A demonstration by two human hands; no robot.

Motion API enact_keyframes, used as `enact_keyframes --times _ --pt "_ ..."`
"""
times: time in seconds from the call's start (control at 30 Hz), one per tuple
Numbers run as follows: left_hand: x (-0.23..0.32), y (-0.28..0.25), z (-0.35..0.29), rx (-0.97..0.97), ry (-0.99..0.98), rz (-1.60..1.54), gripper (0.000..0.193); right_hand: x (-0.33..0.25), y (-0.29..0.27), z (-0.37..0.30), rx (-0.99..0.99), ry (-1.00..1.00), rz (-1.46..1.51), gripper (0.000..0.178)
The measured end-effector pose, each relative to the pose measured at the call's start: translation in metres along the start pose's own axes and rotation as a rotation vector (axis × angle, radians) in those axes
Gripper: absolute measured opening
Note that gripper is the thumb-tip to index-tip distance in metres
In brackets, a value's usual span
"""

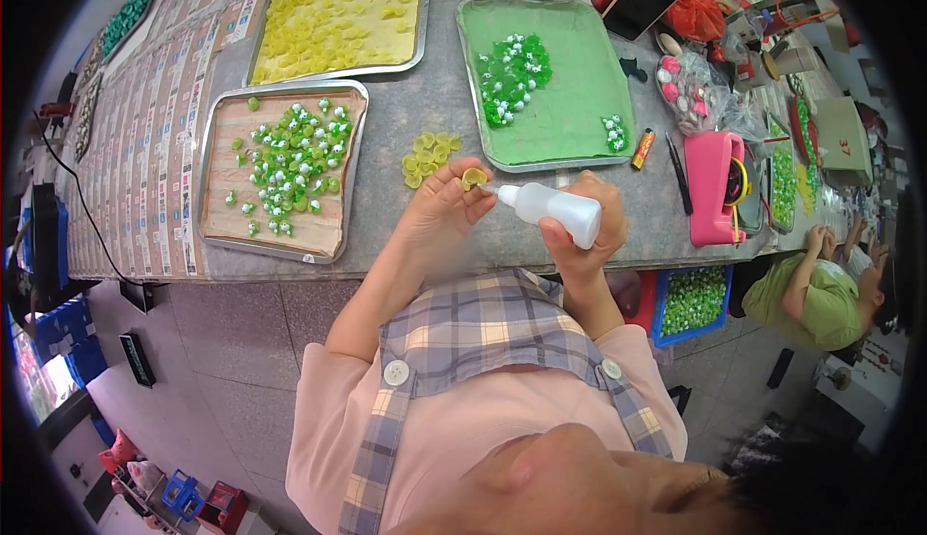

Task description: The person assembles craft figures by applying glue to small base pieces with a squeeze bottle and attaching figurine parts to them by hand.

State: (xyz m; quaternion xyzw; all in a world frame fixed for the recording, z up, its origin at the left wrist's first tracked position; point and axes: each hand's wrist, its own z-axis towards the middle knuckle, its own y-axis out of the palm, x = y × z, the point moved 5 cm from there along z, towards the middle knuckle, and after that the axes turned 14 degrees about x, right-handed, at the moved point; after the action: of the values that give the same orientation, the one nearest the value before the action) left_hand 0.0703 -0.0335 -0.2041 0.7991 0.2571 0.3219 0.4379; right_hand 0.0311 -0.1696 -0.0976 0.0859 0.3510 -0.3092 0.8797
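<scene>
In my left hand (446,205) a small translucent yellow cup (474,178) is pinched between the fingertips, its hollow facing up. My right hand (597,231) grips a white squeeze bottle (555,209), tilted so that its narrow nozzle points at the cup. Whether the tip touches the cup, I cannot tell. Just beyond my left hand lies a small pile of similar yellow cups (430,156) on the grey table surface. Ahead of the bottle, a green tray (575,62) bears clusters of green pieces with white ball-like parts (517,76).
A paper-lined tray (222,154) of green-and-white pieces sits left; a tray of yellow cups (338,18) lies behind it. To the right are an orange cylinder (643,149), a black pen-like tool (679,176), a pink tape dispenser (713,187) and a phone (640,4). Another person (811,294) sits far right.
</scene>
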Motion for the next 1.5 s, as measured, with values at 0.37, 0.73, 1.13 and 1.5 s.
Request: enact_keyframes --times 0.37,0.73,1.13,1.5 --pt "0.000 0.001 -0.001 0.045 0.015 0.009 0.033 0.006 -0.009 -0.002 0.045 0.033 -0.013 0.033" --pt "-0.001 0.001 0.000 0.060 0.009 0.022 0.032 0.004 -0.004 0.001 0.014 -0.008 -0.041 0.032" --pt "-0.005 -0.001 0.002 0.041 -0.015 -0.019 0.030 0.009 0.000 -0.003 0.031 0.051 -0.043 0.031" --pt "-0.002 0.000 0.000 0.077 0.000 0.033 0.034 0.005 0.000 0.000 0.014 -0.010 -0.055 0.029"
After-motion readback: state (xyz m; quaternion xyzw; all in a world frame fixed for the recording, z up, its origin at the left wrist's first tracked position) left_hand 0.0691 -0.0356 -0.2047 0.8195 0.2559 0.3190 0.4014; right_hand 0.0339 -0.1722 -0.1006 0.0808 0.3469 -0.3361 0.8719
